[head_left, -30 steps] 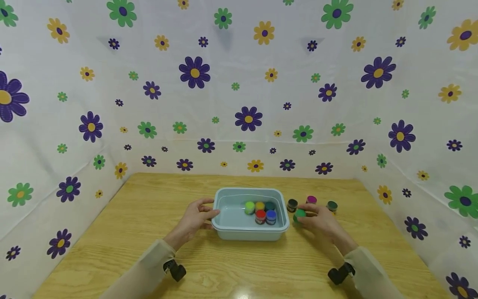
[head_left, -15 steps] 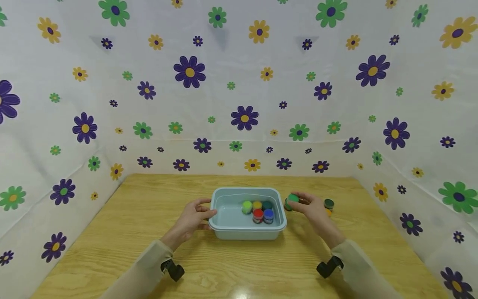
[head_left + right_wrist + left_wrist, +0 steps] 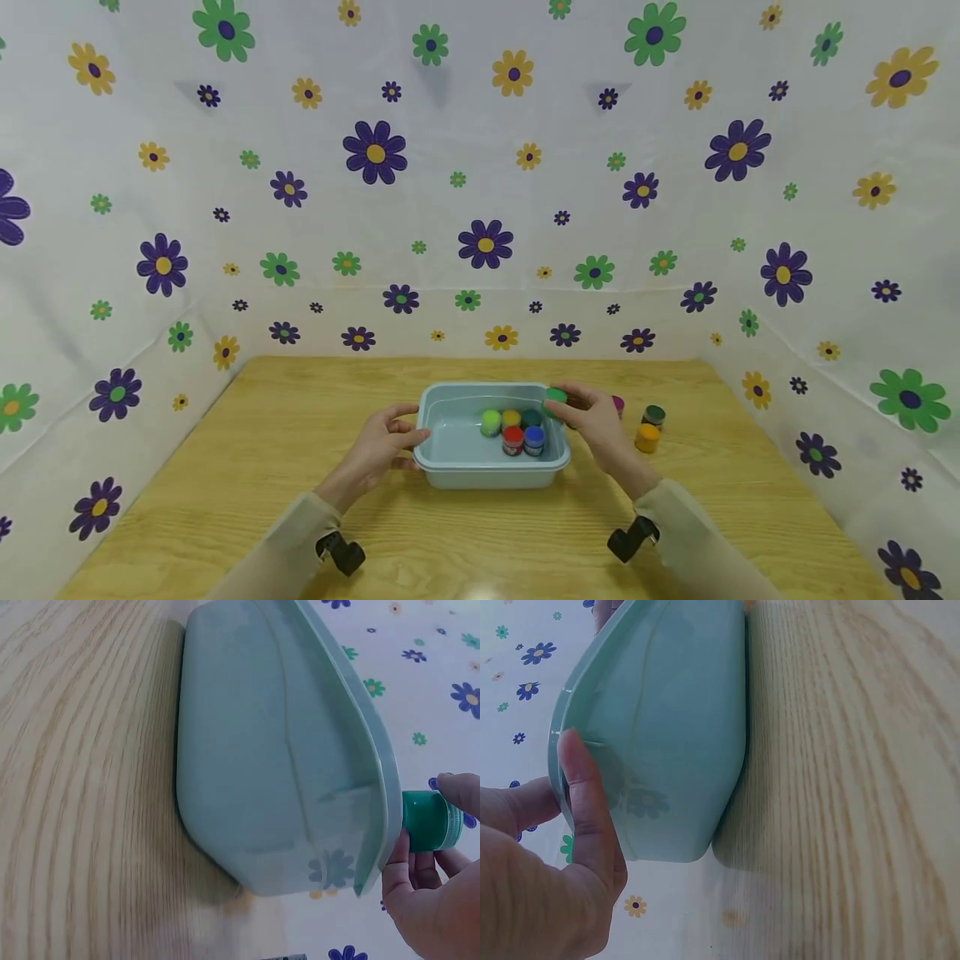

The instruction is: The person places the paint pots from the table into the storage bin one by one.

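Right hand pinches a green-lidded jar between thumb and fingers, holding it in the air just above the rim of the tub at about the tub's 2 o'clock corner. In the right wrist view the same jar sits at the fingertips, right against the tub's lip.

Left hand grips the tub's 9 o'clock wall, thumb over the rim and fingers on the outer face; the left wrist view shows the thumb pressed flat to the wall.

Inside the tub, five jars stand in a cluster toward 3 o'clock: a lime jar, a yellow jar, a dark teal jar, a red jar and a blue jar.

Outside the tub, at its 3 o'clock on the wooden surface, stand a magenta jar, partly hidden by the right hand, a dark green jar and an orange jar.

A flower-printed cloth encloses the surface on three sides.
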The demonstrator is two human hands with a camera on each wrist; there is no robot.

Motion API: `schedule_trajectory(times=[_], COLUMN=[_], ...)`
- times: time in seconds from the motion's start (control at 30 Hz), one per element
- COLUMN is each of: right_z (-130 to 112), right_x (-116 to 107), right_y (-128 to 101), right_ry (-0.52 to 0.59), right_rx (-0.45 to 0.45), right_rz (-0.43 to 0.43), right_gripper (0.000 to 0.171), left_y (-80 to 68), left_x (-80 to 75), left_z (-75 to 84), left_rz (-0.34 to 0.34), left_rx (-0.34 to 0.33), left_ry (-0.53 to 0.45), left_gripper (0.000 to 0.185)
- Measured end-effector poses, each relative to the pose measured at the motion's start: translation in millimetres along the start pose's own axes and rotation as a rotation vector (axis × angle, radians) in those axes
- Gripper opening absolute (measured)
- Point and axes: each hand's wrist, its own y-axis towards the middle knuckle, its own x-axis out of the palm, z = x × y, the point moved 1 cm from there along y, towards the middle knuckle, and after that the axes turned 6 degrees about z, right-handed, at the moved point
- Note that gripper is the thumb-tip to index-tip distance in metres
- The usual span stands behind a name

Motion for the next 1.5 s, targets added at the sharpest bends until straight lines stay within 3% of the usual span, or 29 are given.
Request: schedule_trajectory(times=[1.13, 1.5], right_z=[-8, 6], right_x=[51, 70], right_y=[10, 13], right_ry=[-0.221, -0.276], right_rx=[-0.006, -0.017], right_rz=[-0.126, -0.323], right_gripper=[0.042, 0.042], left_y=[-1.7, -2.9], left_x=[1.7, 1.5], left_z=[1.9, 0.4], left_rz=[-0.001, 0.017], left_rx=[-0.01, -0.033], left_ry=[0.006, 0.019], left_gripper=[0.063, 0.062])
